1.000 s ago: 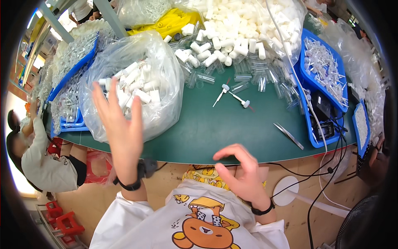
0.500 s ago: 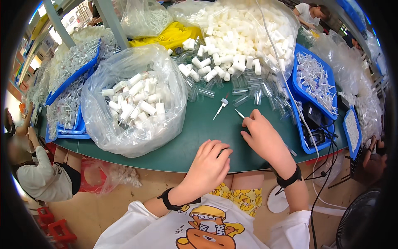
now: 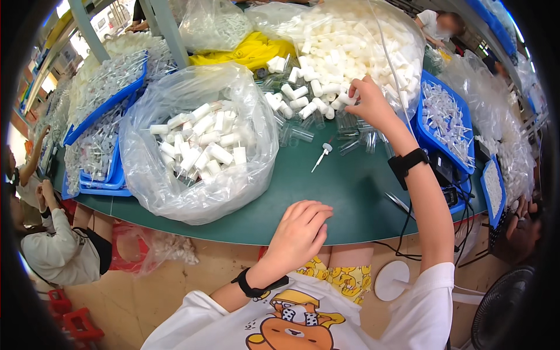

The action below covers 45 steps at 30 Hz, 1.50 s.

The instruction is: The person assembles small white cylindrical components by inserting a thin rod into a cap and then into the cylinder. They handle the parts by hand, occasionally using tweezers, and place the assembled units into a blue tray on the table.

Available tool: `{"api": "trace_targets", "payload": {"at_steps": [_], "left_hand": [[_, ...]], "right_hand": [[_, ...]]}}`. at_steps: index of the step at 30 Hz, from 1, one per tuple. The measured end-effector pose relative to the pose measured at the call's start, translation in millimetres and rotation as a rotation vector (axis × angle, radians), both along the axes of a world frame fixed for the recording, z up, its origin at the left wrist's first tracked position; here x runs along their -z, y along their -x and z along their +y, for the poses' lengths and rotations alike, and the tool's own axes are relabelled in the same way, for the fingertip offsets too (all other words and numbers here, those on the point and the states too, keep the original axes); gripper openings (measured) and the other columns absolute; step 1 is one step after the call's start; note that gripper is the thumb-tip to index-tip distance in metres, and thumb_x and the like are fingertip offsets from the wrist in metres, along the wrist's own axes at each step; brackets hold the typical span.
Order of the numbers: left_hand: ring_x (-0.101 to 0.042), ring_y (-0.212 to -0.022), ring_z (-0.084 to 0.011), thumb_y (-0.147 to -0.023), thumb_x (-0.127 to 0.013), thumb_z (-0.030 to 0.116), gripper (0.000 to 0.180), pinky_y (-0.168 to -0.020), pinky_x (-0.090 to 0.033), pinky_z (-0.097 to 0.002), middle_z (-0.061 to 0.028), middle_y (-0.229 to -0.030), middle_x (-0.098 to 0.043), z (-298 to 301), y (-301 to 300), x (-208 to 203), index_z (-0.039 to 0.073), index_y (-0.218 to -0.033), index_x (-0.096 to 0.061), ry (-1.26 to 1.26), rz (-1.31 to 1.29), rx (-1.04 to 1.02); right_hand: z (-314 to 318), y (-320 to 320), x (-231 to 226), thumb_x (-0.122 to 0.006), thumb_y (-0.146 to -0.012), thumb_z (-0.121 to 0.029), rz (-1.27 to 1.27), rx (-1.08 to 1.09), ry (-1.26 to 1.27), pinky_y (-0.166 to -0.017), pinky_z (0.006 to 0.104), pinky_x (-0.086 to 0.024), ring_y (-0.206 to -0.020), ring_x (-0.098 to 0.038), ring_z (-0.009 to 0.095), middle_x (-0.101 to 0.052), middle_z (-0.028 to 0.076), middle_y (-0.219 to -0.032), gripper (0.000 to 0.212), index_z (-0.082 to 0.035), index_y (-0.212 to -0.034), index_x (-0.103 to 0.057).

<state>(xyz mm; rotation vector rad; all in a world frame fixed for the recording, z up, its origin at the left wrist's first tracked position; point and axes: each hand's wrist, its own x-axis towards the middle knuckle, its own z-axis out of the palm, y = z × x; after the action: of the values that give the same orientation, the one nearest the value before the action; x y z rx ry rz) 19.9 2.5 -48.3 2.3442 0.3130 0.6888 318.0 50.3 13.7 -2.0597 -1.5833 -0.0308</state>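
Note:
At the near edge of the pile of white cylindrical caps [image 3: 318, 87], my right hand [image 3: 373, 105] has thumb and forefinger pinched on a white cap [image 3: 346, 99]. Its other fingers are curled. My left hand [image 3: 298, 233] lies on the green table near the front edge, fingers loosely extended and holding nothing. Between the hands and the pile lies a thin white applicator stick [image 3: 324, 154] with a wider collar. Several clear tubes [image 3: 301, 134] lie along the front of the pile.
A clear plastic bag [image 3: 143, 175] of white caps with sticks stands on the left. Blue trays [image 3: 104, 190] of small parts are beyond it, and another blue tray [image 3: 418, 96] is at right. Slim shiny pieces [image 3: 400, 204] and black cables [image 3: 402, 248] lie near the right edge.
My right hand has moved away from me to the cap pile. The slim white-tipped piece it held is not visible now. My left hand stays almost in place.

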Motion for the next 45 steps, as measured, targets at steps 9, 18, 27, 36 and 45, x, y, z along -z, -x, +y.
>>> {"api": "trace_targets", "payload": {"at_steps": [9, 18, 27, 36, 45], "left_hand": [[-0.051, -0.106, -0.0273, -0.08, -0.057, 0.007, 0.027, -0.095, -0.037, -0.0384, -0.008, -0.11, -0.057, 0.0, 2.7, -4.1, 0.003, -0.106, -0.056, 0.106, -0.013, 0.026], [-0.056, -0.099, -0.0131, -0.077, -0.068, 0.0, 0.043, -0.084, -0.045, -0.0268, -0.0068, -0.108, -0.056, -16.1, 7.7, -35.6, -0.001, -0.116, -0.049, 1.107, -0.438, 0.099], [-0.056, -0.101, -0.0159, -0.079, -0.063, -0.007, 0.037, -0.085, -0.047, -0.0271, -0.0093, -0.101, -0.057, -21.7, 18.9, -49.5, -0.001, -0.113, -0.049, 1.018, -0.367, 0.049], [-0.058, -0.101, -0.0237, -0.079, -0.06, -0.01, 0.047, -0.084, -0.049, -0.0322, -0.02, -0.107, -0.057, -19.8, 25.8, -34.1, -0.001, -0.12, -0.039, 0.861, -0.334, 0.23], [-0.062, -0.092, -0.0137, -0.08, -0.065, -0.001, 0.041, -0.08, -0.05, -0.0256, -0.0111, -0.104, -0.063, -27.0, 28.5, -35.8, -0.002, -0.115, -0.044, 0.909, -0.253, 0.19]], "right_hand": [[-60.2, 53.2, -39.5, -0.061, -0.067, 0.008, -0.092, 0.012, -0.13, -0.07, 0.0387, -0.042, -0.081, -0.051, 0.035, -0.046, 0.014, -0.088, 0.024, -0.002, -0.083, -0.046], [-153.8, 189.6, -41.5, -0.07, -0.063, 0.006, 0.299, -0.142, -0.178, -0.071, 0.0321, -0.047, -0.084, -0.057, 0.027, -0.053, 0.014, -0.097, 0.027, -0.002, -0.083, -0.054], [-190.3, 195.4, -8.8, -0.057, -0.079, 0.007, 0.843, -0.095, -0.478, -0.078, 0.0323, -0.048, -0.086, -0.058, 0.021, -0.048, 0.018, -0.11, 0.017, -0.001, -0.092, -0.051], [-210.2, 185.4, -10.7, -0.053, -0.083, 0.007, 0.864, -0.096, -0.459, -0.075, 0.0305, -0.049, -0.08, -0.059, 0.02, -0.053, 0.019, -0.103, 0.014, 0.001, -0.095, -0.05], [-198.3, 190.2, -8.1, -0.07, -0.07, 0.003, 0.74, -0.46, -0.468, -0.091, 0.0496, -0.041, -0.102, -0.059, 0.036, -0.062, 0.014, -0.099, 0.036, -0.004, -0.101, -0.054]]}}
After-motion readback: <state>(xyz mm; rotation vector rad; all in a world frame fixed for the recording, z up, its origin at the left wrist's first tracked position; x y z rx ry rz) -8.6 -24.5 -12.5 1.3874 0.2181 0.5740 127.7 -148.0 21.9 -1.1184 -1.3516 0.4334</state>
